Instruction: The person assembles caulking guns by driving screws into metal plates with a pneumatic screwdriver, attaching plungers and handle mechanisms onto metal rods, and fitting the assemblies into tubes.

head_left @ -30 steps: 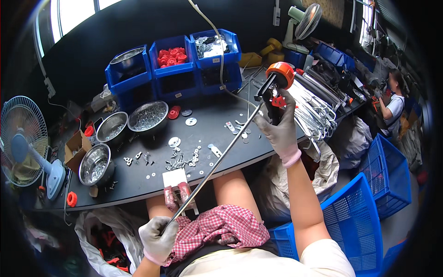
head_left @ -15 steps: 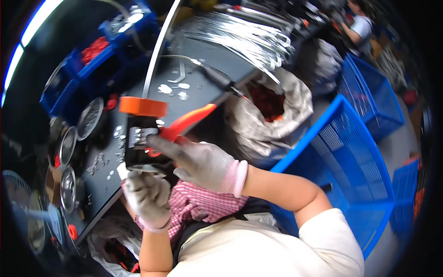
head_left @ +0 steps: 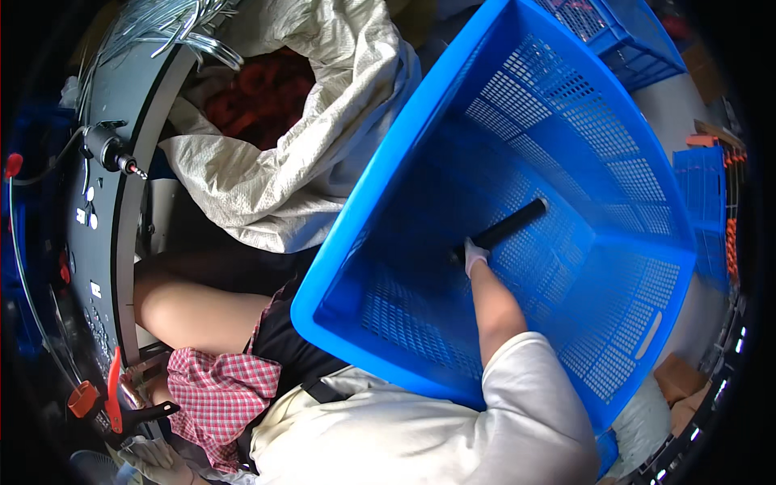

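Inside the large blue basket (head_left: 372, 178), my right hand (head_left: 475, 253), in a pale glove, closes round the lower end of a black tube (head_left: 517, 222). The tube lies slanted, its far end near the perforated wall. My gloved left hand (head_left: 155, 459) is low at the left, its fingers curled against the lower part of a bar clamp (head_left: 115, 408). That clamp has a black body, an orange lever, an orange block and a long thin metal bar with a red tip. The clamp hides part of the left hand's grip.
Left of me runs a dark worktable (head_left: 109, 202) with small metal parts and a corded power driver (head_left: 109, 149). Bent metal strips (head_left: 182, 24) lie at its far end. A white woven sack (head_left: 291, 186) holds red parts. More blue baskets (head_left: 699, 202) stand to the right.
My right hand has left the clamp and reached right, into the blue basket, onto the black tube. The left hand and clamp have shifted to the lower left as the view turned right.
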Demonstrator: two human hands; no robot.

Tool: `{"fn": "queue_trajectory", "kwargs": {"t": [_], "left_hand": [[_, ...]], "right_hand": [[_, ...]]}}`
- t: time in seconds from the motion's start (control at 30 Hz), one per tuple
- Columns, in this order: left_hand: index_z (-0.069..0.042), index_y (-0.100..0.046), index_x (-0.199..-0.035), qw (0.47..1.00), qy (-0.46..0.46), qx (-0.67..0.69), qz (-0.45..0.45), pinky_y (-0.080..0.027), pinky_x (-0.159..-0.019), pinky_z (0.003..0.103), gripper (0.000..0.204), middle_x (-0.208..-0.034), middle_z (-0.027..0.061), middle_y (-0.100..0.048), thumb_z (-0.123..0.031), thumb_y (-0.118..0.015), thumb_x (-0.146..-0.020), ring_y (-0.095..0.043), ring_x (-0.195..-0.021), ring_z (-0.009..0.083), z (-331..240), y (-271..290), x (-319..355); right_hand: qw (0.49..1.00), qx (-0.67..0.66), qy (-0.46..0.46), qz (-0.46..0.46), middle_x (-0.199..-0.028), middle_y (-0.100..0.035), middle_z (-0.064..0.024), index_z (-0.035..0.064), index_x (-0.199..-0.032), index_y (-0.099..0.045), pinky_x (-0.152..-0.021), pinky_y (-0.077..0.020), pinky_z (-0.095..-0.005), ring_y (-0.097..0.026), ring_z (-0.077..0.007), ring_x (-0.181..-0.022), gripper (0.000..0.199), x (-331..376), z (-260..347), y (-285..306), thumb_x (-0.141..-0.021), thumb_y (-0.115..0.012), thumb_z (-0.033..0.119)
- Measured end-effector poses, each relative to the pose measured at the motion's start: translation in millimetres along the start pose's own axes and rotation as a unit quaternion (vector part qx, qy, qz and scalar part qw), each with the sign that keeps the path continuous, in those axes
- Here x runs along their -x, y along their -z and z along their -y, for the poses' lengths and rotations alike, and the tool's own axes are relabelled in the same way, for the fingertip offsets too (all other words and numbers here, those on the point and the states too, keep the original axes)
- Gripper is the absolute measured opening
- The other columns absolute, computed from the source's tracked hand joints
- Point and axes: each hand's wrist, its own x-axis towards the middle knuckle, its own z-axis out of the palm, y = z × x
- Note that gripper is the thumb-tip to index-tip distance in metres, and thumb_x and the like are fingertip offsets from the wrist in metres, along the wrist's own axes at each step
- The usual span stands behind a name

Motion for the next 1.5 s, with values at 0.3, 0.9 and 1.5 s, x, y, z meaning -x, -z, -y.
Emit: {"fn": "queue_trajectory", "kwargs": {"t": [0.3, 0.9, 1.5], "left_hand": [[-0.012, -0.040, -0.068, 0.978, 0.024, 0.123, 0.169, -0.016, -0.031, 0.022, 0.041, -0.050, -0.0056, -0.024, -0.031, -0.039, -0.103, -0.019, -0.034, 0.0045, -25, 74, -19], [0.016, -0.060, -0.102, 0.945, 0.144, 0.198, 0.215, -0.020, -0.036, 0.022, 0.054, -0.047, -0.0057, -0.035, -0.033, -0.072, -0.084, -0.026, -0.036, 0.0030, -9, 133, 18], [-0.012, -0.041, -0.138, 0.830, -0.317, -0.433, 0.155, -0.052, -0.076, 0.041, 0.100, -0.094, 0.0158, -0.066, -0.028, -0.086, -0.050, -0.065, -0.083, 0.0356, -79, 15, -78]], "right_hand": [[0.710, -0.609, 0.003, 0.354, -0.104, -0.065, -0.0070, 0.0081, -0.108, -0.059, -0.085, -0.0548, -0.0407, -0.063, -0.0230, -0.095, 0.047, 86, 88, 45, -0.085, -0.065, 0.049], [0.316, -0.284, 0.537, 0.728, -0.100, -0.064, -0.0074, 0.0035, -0.116, -0.052, -0.077, -0.0556, -0.0311, -0.064, -0.0174, -0.089, 0.041, 702, 210, 62, -0.088, -0.068, 0.029], [0.340, -0.066, 0.390, 0.854, -0.119, -0.055, -0.0065, 0.0037, -0.132, -0.041, -0.104, -0.0401, -0.0357, -0.055, -0.0173, -0.112, 0.059, 715, -10, 24, -0.085, -0.072, 0.021]]}}
